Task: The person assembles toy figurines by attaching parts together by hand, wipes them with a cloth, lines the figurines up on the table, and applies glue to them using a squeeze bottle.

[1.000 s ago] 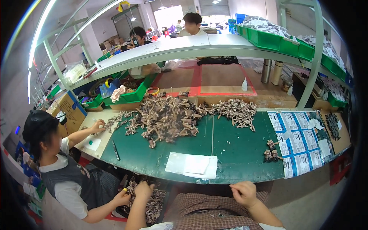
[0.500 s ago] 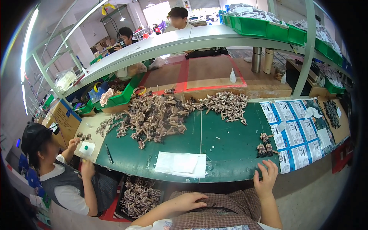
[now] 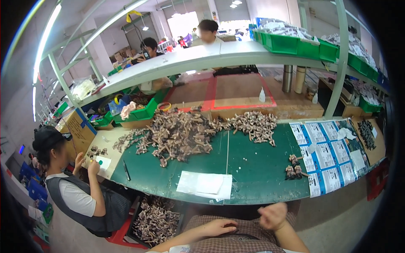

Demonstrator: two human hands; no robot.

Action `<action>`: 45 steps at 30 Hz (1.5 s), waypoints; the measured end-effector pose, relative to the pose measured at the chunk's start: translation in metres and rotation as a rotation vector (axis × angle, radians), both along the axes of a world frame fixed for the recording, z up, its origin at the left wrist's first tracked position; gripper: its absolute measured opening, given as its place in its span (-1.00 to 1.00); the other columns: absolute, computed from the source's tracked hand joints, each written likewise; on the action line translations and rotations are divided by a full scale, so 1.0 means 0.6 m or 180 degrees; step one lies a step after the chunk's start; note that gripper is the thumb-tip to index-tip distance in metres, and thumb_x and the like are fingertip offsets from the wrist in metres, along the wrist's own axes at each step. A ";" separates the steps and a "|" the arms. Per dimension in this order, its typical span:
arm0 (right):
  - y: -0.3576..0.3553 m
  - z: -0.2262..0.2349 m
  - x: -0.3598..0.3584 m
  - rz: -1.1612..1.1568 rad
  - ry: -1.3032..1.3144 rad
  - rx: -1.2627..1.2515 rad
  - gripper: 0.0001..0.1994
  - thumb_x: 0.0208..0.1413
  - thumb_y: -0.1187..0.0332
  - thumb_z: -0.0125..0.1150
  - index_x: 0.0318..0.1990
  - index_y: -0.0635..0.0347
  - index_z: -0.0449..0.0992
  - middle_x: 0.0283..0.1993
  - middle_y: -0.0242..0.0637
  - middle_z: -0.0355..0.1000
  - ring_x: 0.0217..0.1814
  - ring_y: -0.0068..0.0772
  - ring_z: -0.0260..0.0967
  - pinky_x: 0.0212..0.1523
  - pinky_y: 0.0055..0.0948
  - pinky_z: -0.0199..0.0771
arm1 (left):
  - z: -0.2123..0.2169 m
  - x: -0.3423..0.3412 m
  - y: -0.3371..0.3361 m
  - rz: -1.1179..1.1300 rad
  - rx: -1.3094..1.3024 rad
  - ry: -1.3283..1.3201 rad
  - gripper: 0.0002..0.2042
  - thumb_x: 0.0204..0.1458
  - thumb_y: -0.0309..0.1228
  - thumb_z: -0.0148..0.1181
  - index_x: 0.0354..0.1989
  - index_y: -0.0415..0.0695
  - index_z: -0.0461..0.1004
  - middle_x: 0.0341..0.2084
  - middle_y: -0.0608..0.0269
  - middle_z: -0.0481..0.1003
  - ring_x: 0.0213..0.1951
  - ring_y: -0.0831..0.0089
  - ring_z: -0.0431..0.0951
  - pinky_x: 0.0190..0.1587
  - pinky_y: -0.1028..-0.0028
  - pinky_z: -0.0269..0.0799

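Grey-vested, a co-worker sits at the left end, bent toward a white paper with a green spot on it. Next along, a dark pen lies on the green bench, and below the edge a black crate is filled with loose small figures. Above, toward the back of the bench, spreads the main heap of beige-and-dark figurines, tangled and unsorted to the eye. Nearer the front edge lie folded white sheets.

Below them the left hand rests on the checked apron, fingers loosely extended, with nothing visible in it. A smaller, paler pile of figurines lies right of the main heap. The right hand is raised over the lap, well apart from the left, fingers curled and blurred; whether they grip anything, I cannot tell. Beyond it, three figurines sit apart, just beside the blue-and-white printed sheet. At the far right, dark small parts lie on cardboard.

Judging by the layout, little looks done here: only those three are set aside, while the heaps and crateful remain. Whether the trio is finished is unclear.
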State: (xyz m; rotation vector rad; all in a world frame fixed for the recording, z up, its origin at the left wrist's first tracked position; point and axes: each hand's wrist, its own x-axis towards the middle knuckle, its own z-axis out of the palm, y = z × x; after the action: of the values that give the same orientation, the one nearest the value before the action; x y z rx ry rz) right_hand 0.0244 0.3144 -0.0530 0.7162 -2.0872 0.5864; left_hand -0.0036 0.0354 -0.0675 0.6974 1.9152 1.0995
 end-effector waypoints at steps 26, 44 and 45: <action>-0.054 -0.166 -0.006 0.0305 -0.3269 -0.1084 -0.70 0.07 0.16 0.26 -0.23 0.23 0.59 -0.28 -0.15 0.55 -0.22 -0.21 0.52 -0.26 -0.27 0.49 | -0.134 -0.023 0.009 0.2014 0.0525 -0.1540 -0.72 0.27 -0.30 0.02 -0.03 -0.25 0.46 -0.31 0.21 0.52 -0.28 0.46 0.54 -0.18 0.50 0.52; 0.127 0.069 -0.095 -0.1840 -0.1249 0.0659 -0.51 -0.07 0.40 0.29 0.09 0.19 0.39 0.17 -0.22 0.32 0.38 -0.15 0.07 0.41 0.05 -0.14 | 0.032 0.021 0.031 0.0173 0.0477 -0.0513 -0.68 0.25 -0.33 0.04 0.12 -0.20 0.38 -0.11 0.29 0.50 -0.06 0.58 0.46 0.01 0.56 0.38; 0.119 0.068 -0.099 -0.1761 -0.1403 0.0749 -0.54 -0.05 0.43 0.27 0.08 0.17 0.41 0.16 -0.25 0.34 0.37 -0.18 0.10 0.42 0.05 -0.15 | 0.028 0.019 0.023 0.0193 0.0483 -0.0552 -0.68 0.25 -0.33 0.04 0.12 -0.20 0.38 -0.11 0.29 0.50 -0.06 0.58 0.46 0.01 0.56 0.38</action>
State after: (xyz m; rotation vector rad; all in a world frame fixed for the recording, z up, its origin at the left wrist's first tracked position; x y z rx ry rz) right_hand -0.0349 0.3859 -0.0120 0.1056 -2.6501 0.1941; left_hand 0.0075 0.0493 -0.0504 0.6081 1.7288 1.3101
